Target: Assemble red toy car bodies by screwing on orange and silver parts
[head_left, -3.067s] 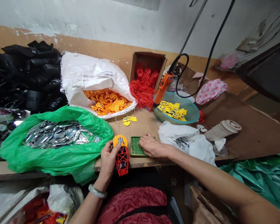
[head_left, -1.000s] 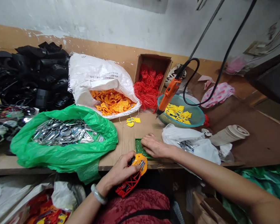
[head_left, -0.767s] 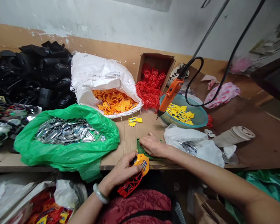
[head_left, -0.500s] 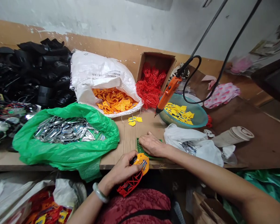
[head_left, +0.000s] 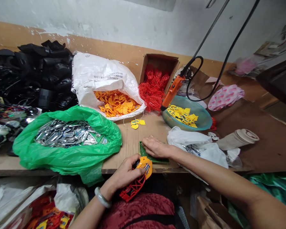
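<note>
My left hand [head_left: 127, 173] is closed around a plastic toy part [head_left: 146, 165] with an orange shell and a red lattice frame, tilted over my lap at the table's front edge. My right hand [head_left: 154, 147] rests on a small green perforated tray [head_left: 145, 152], fingers pressed together and their tips low on it; anything pinched there is too small or hidden. Behind it, a few yellow pieces [head_left: 135, 123] lie on the cardboard. An orange electric screwdriver [head_left: 173, 92] hangs to the upper right of my right hand.
Left stands a green bag [head_left: 109, 140] of shiny metal-look pieces; behind it, a white sack [head_left: 105, 70] of orange parts. A carton [head_left: 173, 62] holds red lattice parts. Right are a bowl [head_left: 168, 121] of yellow pieces, a white plastic bag [head_left: 181, 135] and a lidded cup [head_left: 235, 140].
My right hand has shifted slightly on the green tray, its fingers lying flatter. The hanging screwdriver has swung a little. My left hand keeps the toy part in place.
</note>
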`<state>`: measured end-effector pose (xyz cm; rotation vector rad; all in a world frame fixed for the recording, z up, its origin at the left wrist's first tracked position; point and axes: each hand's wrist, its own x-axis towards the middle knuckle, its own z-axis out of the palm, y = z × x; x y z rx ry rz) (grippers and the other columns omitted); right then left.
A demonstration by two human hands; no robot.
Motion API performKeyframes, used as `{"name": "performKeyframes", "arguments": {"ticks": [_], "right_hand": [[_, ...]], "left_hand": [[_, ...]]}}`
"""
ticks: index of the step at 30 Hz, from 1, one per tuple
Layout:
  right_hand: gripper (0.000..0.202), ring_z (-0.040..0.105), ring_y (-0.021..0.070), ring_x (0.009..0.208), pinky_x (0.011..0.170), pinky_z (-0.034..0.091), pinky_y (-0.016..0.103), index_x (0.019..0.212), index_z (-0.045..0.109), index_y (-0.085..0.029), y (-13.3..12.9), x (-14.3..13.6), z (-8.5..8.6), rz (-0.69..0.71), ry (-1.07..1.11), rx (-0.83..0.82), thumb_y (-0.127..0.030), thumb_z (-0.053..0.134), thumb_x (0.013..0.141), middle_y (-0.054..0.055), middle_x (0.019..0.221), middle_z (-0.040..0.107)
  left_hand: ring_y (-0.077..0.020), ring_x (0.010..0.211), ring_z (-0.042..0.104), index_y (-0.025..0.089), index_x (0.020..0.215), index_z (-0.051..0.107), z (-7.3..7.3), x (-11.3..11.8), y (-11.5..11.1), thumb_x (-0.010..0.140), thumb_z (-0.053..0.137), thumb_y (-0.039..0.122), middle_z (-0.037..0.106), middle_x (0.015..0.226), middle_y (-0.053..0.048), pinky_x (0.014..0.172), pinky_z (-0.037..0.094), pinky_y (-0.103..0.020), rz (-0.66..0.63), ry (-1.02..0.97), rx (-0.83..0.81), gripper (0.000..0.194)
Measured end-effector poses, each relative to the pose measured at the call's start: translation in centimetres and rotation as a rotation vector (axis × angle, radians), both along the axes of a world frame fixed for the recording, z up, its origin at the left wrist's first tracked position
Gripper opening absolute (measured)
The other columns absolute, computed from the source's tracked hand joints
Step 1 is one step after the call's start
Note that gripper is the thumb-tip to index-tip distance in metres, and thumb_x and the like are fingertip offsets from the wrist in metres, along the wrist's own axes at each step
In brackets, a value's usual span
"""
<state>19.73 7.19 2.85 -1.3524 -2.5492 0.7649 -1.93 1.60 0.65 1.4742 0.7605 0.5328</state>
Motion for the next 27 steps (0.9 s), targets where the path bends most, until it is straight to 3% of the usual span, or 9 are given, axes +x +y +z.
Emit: {"name": "performKeyframes", "arguments": {"ticks": [7, 12, 15, 20, 24, 27], "right_hand": [[0.013, 0.046, 0.0141, 0.062, 0.062, 0.039, 0.029, 0.079, 0.047, -0.021, -1.6, 2.6, -0.5, -0.445, 0.589, -0.185, -0.031, 0.054, 0.086, -0.001, 0.072, 0.054], [0.031, 0.045, 0.0101, 0.056, 0.054, 0.04, 0.025, 0.079, 0.047, -0.021, -3.1, 3.2, -1.2, -0.599, 0.998, -0.39, -0.045, 0.068, 0.08, -0.001, 0.073, 0.058], [0.036, 0.044, 0.0092, 0.057, 0.055, 0.041, 0.024, 0.076, 0.048, -0.021, -3.5, 3.2, -1.6, -0.633, 1.155, -0.453, -0.042, 0.077, 0.072, -0.001, 0.073, 0.057], [0.033, 0.041, 0.0089, 0.057, 0.054, 0.039, 0.023, 0.077, 0.048, -0.021, -3.5, 3.5, -2.2, -0.635, 1.26, -0.489, -0.035, 0.076, 0.071, -0.002, 0.073, 0.054], [0.027, 0.041, 0.0109, 0.059, 0.056, 0.041, 0.024, 0.085, 0.045, -0.024, -3.6, 3.9, -2.4, -0.597, 1.207, -0.459, -0.033, 0.069, 0.076, -0.002, 0.075, 0.05], [0.014, 0.043, 0.0134, 0.061, 0.057, 0.043, 0.027, 0.085, 0.042, -0.024, -3.7, 4.4, -2.2, -0.517, 1.047, -0.442, -0.032, 0.054, 0.084, 0.0, 0.079, 0.049]], "left_hand": [[-0.0159, 0.074, 0.051, 0.018, 0.092, 0.057, -0.2, 0.1, 0.0, 0.084, 0.063, 0.03, 0.057, 0.083, 0.001, 0.064, 0.04, -0.026, -0.004, -0.012, -0.016, 0.015], [-0.0156, 0.073, 0.05, 0.017, 0.091, 0.057, -0.7, 0.2, 0.2, 0.085, 0.063, 0.033, 0.055, 0.081, 0.001, 0.063, 0.039, -0.026, 0.0, -0.019, -0.006, 0.017], [-0.0153, 0.072, 0.048, 0.017, 0.091, 0.057, -0.7, 0.2, 0.3, 0.086, 0.064, 0.037, 0.054, 0.08, 0.001, 0.064, 0.039, -0.026, -0.014, -0.012, -0.013, 0.022], [-0.0157, 0.073, 0.049, 0.018, 0.09, 0.057, -0.8, 0.3, 0.4, 0.086, 0.065, 0.044, 0.055, 0.081, 0.001, 0.065, 0.039, -0.025, -0.02, -0.03, -0.037, 0.028], [-0.016, 0.073, 0.05, 0.018, 0.089, 0.057, -1.0, 0.2, 0.3, 0.086, 0.066, 0.045, 0.056, 0.081, 0.001, 0.064, 0.04, -0.026, -0.012, -0.024, -0.033, 0.029], [-0.016, 0.074, 0.052, 0.017, 0.092, 0.058, -0.9, 0.2, 0.3, 0.086, 0.066, 0.044, 0.058, 0.084, 0.0, 0.065, 0.04, -0.025, -0.023, -0.03, -0.038, 0.029]]}}
